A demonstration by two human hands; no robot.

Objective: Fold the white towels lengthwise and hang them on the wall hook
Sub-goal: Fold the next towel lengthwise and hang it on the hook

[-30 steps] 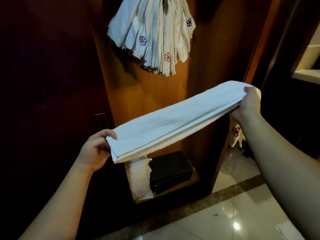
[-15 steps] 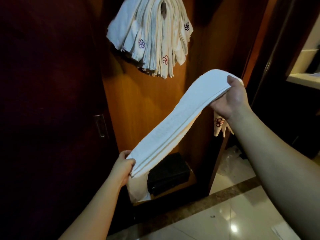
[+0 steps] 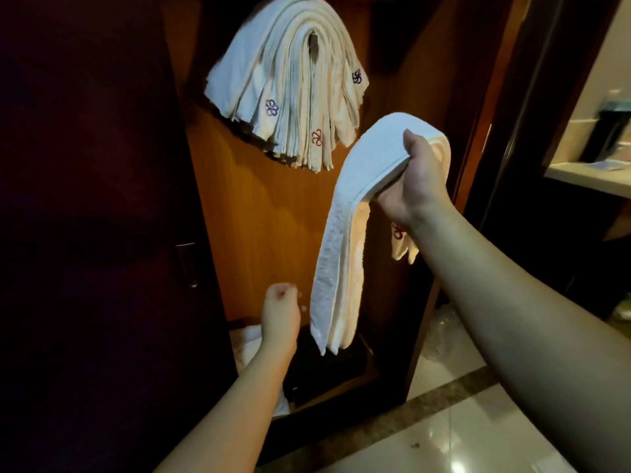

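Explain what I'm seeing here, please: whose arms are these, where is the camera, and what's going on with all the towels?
No machine here: a person wears a camera on the head, looking forward and down, so the two arms are their own. The right hand grips a folded white towel near its middle, so both ends hang down. The left hand is lower, loosely curled, holding nothing and apart from the towel. Above, a bundle of hung towels with small flower marks drapes over a hook on the wooden wall. Below sits a black box.
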